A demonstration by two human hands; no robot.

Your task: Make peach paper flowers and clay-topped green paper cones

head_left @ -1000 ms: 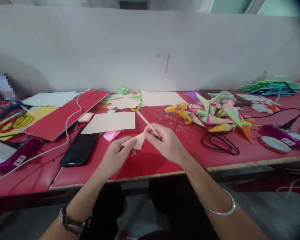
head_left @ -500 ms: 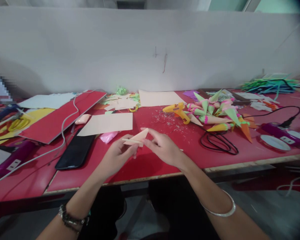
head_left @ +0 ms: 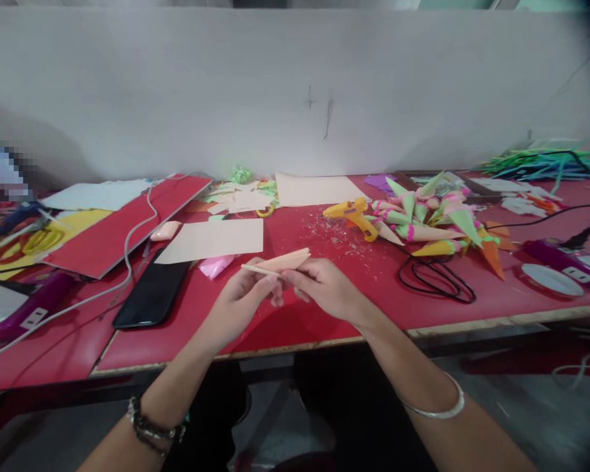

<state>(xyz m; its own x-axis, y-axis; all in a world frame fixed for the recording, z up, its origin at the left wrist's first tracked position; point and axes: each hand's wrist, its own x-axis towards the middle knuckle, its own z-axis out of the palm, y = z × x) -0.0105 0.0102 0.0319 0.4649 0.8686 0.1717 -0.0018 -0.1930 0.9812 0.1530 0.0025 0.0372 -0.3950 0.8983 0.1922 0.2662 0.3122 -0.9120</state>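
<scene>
Between my two hands, above the red table [head_left: 295,321] near its front edge, is a small folded piece of peach paper [head_left: 288,261]. My left hand [head_left: 243,295] is closed on its left end, thumb on top, where a thin pale strip sticks out to the left. The fingers of my right hand [head_left: 327,287] are closed on the right part of the paper, below its pointed layers. Just beyond my left hand lie a flat peach sheet [head_left: 216,240] and a pink piece [head_left: 215,265].
A black phone [head_left: 151,295] lies left of my hands. A yellow glue gun [head_left: 351,215] with a black cable [head_left: 435,282] rests at the right, beside a pile of paper cones [head_left: 427,219]. Farther left are a red board [head_left: 128,226] and scissors [head_left: 42,241].
The folded paper has turned flatter, and its pointed end now reaches farther right. Both hands have shifted slightly right with it. The camera view has moved a little.
</scene>
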